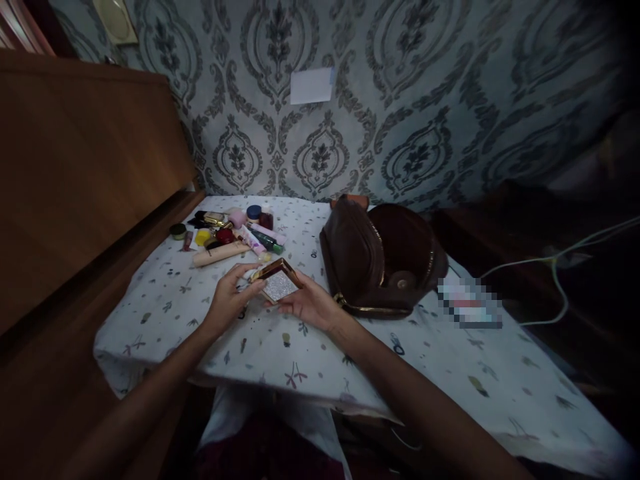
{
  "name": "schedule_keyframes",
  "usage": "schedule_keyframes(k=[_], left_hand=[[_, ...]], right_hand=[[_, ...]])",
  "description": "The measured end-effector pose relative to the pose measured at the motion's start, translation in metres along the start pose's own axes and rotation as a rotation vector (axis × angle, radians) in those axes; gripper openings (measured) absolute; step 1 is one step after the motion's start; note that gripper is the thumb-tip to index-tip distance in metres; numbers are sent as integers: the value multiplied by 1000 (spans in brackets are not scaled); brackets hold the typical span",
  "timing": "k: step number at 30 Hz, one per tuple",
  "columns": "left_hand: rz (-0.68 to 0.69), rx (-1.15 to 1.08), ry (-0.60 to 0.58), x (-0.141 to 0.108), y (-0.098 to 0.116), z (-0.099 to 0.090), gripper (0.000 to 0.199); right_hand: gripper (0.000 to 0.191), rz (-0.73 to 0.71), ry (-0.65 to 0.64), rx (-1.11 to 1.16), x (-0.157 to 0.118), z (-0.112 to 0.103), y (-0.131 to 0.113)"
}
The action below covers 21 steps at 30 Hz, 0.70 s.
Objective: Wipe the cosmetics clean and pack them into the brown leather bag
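Note:
Between both hands, just above the table, is a small square makeup compact [281,287] with a glittery silver face and a shiny gold-brown edge. My left hand [231,295] grips its left side with thumb and fingers. On the other side, my right hand [315,303] closes round it from the right and below. Beyond my left hand lies a beige tube [220,255], at the front of a loose heap of cosmetics. To the right of my right hand, a dark brown leather bag [353,257] rests with its zipped mouth open.
A white patterned cloth [300,360] covers the table. The heap holds a green-capped tube [267,241], a blue-lidded jar [254,213] and several other small items. A wooden cabinet [90,180] borders the left side. White cables [563,293] hang at the right, near a blurred-out item [469,303].

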<state>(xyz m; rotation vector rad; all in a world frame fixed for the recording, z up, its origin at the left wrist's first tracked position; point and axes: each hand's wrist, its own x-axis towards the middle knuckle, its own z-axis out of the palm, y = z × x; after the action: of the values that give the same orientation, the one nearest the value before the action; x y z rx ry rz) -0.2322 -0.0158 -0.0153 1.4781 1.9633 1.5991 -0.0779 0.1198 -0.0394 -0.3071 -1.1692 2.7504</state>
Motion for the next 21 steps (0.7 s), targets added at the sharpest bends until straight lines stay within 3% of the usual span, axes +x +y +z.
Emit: schedule_keyframes(k=[3,8,14,17,21], left_hand=[[45,75,105,1,3,4,36],[240,271,192,0,8,11,29],[432,387,159,-3,9,13,31],[444,368,128,-2,10,9,31],[400,334,102,0,14,-1,27]], right_hand=[[40,-17,-27,35,-3,2,0],[37,-76,-76,62,-5,4,4],[32,-100,-54,114,-5,7,2],[39,-111,-40,92,-4,8,1],[49,-231,-10,-60,-7,15,-1]])
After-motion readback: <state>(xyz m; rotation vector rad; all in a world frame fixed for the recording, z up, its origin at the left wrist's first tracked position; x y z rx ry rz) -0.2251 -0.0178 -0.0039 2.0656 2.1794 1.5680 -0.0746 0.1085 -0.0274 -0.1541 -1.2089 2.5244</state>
